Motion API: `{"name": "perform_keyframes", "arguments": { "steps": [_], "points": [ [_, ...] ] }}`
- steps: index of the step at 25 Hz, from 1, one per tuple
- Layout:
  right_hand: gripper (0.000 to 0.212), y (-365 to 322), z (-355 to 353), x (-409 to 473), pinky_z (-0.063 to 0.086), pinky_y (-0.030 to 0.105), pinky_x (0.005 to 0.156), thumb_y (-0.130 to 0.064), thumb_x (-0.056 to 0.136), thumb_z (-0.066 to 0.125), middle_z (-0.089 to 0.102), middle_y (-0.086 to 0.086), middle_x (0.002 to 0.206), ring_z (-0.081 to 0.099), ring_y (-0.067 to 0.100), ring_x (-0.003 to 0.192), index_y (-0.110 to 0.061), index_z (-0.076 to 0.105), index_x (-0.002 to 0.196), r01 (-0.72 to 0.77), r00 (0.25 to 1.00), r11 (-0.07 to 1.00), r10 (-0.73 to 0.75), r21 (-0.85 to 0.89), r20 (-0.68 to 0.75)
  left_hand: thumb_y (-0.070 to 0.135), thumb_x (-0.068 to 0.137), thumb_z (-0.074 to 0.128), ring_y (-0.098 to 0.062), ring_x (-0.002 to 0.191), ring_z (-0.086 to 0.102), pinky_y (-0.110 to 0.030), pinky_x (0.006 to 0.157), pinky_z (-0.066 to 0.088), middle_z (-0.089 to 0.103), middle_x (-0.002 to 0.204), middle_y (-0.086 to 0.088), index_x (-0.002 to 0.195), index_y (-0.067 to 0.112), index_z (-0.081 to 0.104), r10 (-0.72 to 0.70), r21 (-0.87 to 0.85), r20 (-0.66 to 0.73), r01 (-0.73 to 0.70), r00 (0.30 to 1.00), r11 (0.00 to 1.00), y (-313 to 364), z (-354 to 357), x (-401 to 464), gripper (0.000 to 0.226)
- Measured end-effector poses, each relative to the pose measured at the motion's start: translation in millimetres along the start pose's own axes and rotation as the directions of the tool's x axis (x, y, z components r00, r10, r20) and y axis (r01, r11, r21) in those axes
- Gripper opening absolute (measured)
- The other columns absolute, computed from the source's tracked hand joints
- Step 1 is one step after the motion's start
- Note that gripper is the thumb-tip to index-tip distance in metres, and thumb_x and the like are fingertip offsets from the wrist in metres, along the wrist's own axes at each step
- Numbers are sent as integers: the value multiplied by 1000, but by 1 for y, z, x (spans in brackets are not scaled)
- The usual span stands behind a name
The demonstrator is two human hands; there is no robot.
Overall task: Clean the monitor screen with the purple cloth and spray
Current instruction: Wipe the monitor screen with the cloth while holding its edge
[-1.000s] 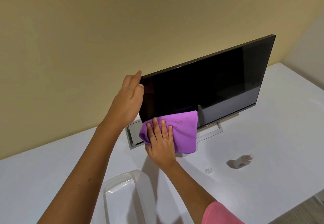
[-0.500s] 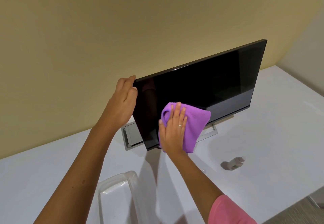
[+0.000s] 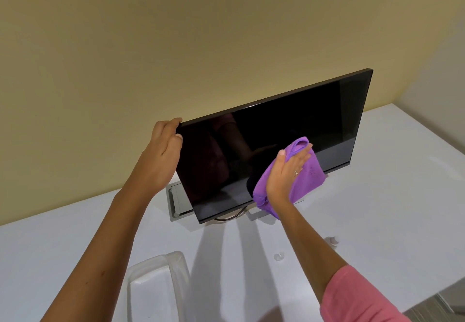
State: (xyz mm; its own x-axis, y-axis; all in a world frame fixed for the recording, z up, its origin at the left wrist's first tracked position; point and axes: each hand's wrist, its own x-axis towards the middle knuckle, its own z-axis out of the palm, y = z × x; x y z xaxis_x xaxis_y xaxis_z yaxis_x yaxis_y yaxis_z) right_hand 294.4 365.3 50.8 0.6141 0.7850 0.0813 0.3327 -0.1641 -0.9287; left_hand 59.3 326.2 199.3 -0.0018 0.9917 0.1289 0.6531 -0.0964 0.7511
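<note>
The black monitor (image 3: 289,125) stands tilted on its silver stand (image 3: 176,201) on the white table. My left hand (image 3: 163,155) grips its upper left corner, fingers behind the edge and thumb on the front. My right hand (image 3: 286,173) lies flat on the purple cloth (image 3: 310,178) and presses it against the lower middle of the screen. The cloth hangs down over the bottom bezel. Only the tip of the small spray bottle (image 3: 333,240) shows on the table, behind my right forearm.
A small clear cap (image 3: 278,256) lies on the white table (image 3: 382,208) near the bottle. A clear plastic tray (image 3: 161,279) sits at the front, between my arms. A beige wall rises close behind the monitor. The table's right edge is at the lower right.
My right hand has slid the cloth from the screen's lower left toward the lower middle and turned sideways. My left hand keeps its grip on the corner. The view has shifted.
</note>
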Motion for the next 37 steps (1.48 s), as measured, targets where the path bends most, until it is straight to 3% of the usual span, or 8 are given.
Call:
{"name": "perform_keyframes", "arguments": {
  "steps": [4, 7, 11, 14, 18, 28, 32, 37],
  "points": [
    [67, -8, 12, -45, 8, 43, 120, -43, 101, 27, -9, 0, 161, -7, 17, 147, -27, -21, 144, 98, 986, 995, -95, -15, 138, 41, 88, 20, -1, 118, 37, -23, 96, 26, 36, 131, 18, 141, 28, 36, -36, -28, -25, 36, 999, 999, 1, 3, 1, 57],
    [65, -9, 19, -70, 8, 38, 117, -47, 97, 22, -13, -5, 158, -8, 16, 146, -32, -25, 139, 195, 964, 978, -177, -74, 199, 39, 87, 20, -5, 119, 38, -25, 95, 28, 38, 131, 15, 139, 27, 40, -46, -17, -73, 45, 996, 999, 4, 6, 1, 57],
    [65, -9, 19, -63, 11, 42, 119, -45, 97, 25, -8, -1, 159, -5, 21, 147, -28, -21, 140, 191, 964, 978, -170, -89, 204, 33, 88, 19, -24, 130, 28, -32, 101, 26, 42, 139, -1, 140, 17, 40, -11, 228, -148, 45, 989, 973, 9, 11, 2, 58],
    [64, -12, 15, -40, 11, 45, 120, -46, 98, 24, -5, 4, 161, -6, 20, 147, -25, -16, 143, 138, 978, 989, -125, -63, 167, 30, 87, 19, -34, 139, 21, -48, 113, 15, 46, 140, -12, 138, 5, 41, 39, 448, -178, 46, 983, 893, 18, 15, 5, 61],
    [68, -12, -1, 4, 11, 48, 119, -49, 97, 24, -3, 6, 161, -3, 23, 148, -22, -13, 147, 69, 995, 998, -69, 3, 78, 28, 86, 21, -37, 138, 24, -57, 113, 8, 47, 140, -15, 138, 3, 41, 42, 594, -176, 71, 984, 802, 28, 24, 9, 61],
    [68, -23, -48, 136, -1, 44, 119, -47, 99, 23, -5, 4, 162, -8, 21, 148, -16, -8, 152, 99, 993, 994, -96, 48, -71, 32, 86, 18, -30, 138, 27, -59, 112, 1, 46, 142, -10, 140, 10, 39, 42, 633, -167, 74, 985, 770, 64, 73, 35, 62],
    [64, -9, -61, 174, 7, 46, 120, -44, 101, 25, 1, 5, 162, -1, 22, 148, -18, -3, 152, 64, 996, 994, -58, 90, -64, 29, 86, 19, -31, 132, 35, -57, 112, 4, 50, 136, -13, 139, 9, 42, 32, 628, -202, 104, 979, 771, 70, 78, 34, 61],
    [64, 27, -61, 174, 18, 41, 119, -46, 100, 27, 9, 4, 161, 12, 24, 147, -21, 0, 153, 7, 1000, 1000, -6, 23, -26, 29, 86, 21, -29, 130, 36, -57, 112, 3, 51, 132, -11, 135, 10, 44, 30, 613, -213, 110, 977, 783, 74, 84, 21, 57]
  ]
}}
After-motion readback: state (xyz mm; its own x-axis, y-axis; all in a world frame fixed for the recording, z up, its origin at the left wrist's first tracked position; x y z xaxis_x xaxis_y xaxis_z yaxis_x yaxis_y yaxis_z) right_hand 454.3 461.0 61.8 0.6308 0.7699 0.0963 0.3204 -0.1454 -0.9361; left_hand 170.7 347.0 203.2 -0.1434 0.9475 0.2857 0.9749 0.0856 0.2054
